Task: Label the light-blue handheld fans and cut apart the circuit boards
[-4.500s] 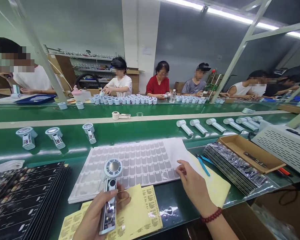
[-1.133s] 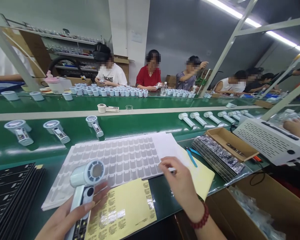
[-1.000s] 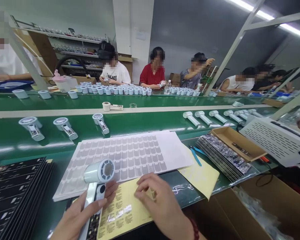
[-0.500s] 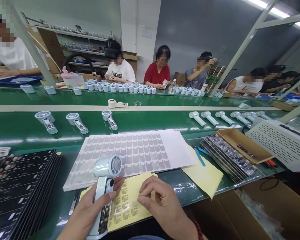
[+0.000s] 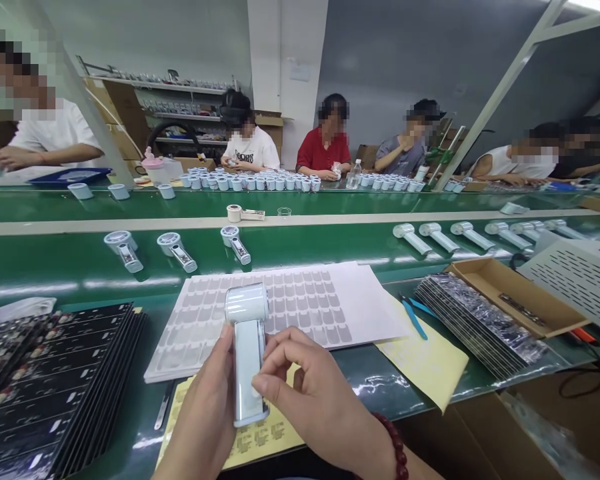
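My left hand (image 5: 205, 417) grips a pale blue handheld fan (image 5: 247, 350), held upright with its closed side toward me and its round head on top. My right hand (image 5: 307, 393), a red bead bracelet on its wrist, has thumb and fingers pinched against the fan's handle; whether a small sticker sits under the fingertips is hidden. Below both hands lies a yellow sticker sheet (image 5: 265, 437). Behind the fan lies a white sheet of grey labels (image 5: 300, 310).
Black trays (image 5: 55, 380) are stacked at left. A second yellow sheet (image 5: 425, 363), blue tweezers (image 5: 413, 317), silver strips (image 5: 480, 327) and a cardboard box (image 5: 515, 300) lie at right. Fans (image 5: 177, 250) ride the green belt (image 5: 305, 243). Several people sit across it.
My right hand left the white label sheet, picked at the yellow sticker sheet, then came onto the fan's handle. My left hand turned the fan from open side up to closed side facing me.
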A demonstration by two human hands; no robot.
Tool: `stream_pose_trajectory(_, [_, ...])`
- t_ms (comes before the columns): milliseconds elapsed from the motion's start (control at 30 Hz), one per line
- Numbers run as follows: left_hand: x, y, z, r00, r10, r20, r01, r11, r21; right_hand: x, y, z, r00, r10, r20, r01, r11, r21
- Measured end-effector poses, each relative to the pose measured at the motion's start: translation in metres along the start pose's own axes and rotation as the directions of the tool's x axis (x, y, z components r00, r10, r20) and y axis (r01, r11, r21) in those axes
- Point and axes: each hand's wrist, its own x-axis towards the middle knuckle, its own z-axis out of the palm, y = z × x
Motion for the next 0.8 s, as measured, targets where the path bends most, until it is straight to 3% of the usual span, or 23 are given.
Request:
stream_pose_trajectory(100, [0.001,0.002,0.004,0.999,-0.006,0.033,0.006,1.0,-0.009,0.006,0.001,-0.002,1.0,-0.013,0.003,0.013,1.0,-0.018])
stream_pose_trajectory(300, [0.002,0.005,0.014,0.998,0.058,-0.033,-0.057,0.998,0.016,0.012,0.004,-0.006,0.999,-0.051,0.019,0.052,0.996,-0.067])
stream_pose_trajectory(467, [0.002,0.01,0.023,0.999,0.048,-0.022,-0.048,0.999,0.003,0.012,0.011,-0.006,0.965,-0.263,0.005,0.253,0.924,-0.285])
stream_pose_trajectory(567, [0.003,0.016,0.03,0.999,-0.043,-0.02,0.043,0.999,-0.01,0.013,0.013,-0.009,0.938,-0.327,-0.115,0.307,0.938,-0.162])
stream_pose_trajectory(667, [0.013,0.023,0.039,0.987,-0.1,0.122,0.094,0.994,0.057,0.022,0.014,-0.029,0.913,-0.285,-0.293,0.296,0.955,-0.006])
stream_pose_trajectory(733, [0.03,0.028,0.049,0.976,-0.067,0.206,0.038,0.989,0.145,0.036,0.018,-0.055,0.911,-0.24,-0.336,0.208,0.97,-0.128])
stream_pose_trajectory(800, [0.054,0.034,0.063,0.972,-0.028,0.233,-0.025,0.975,0.221,0.054,0.027,-0.086,0.923,-0.188,-0.337,0.04,0.914,-0.403])
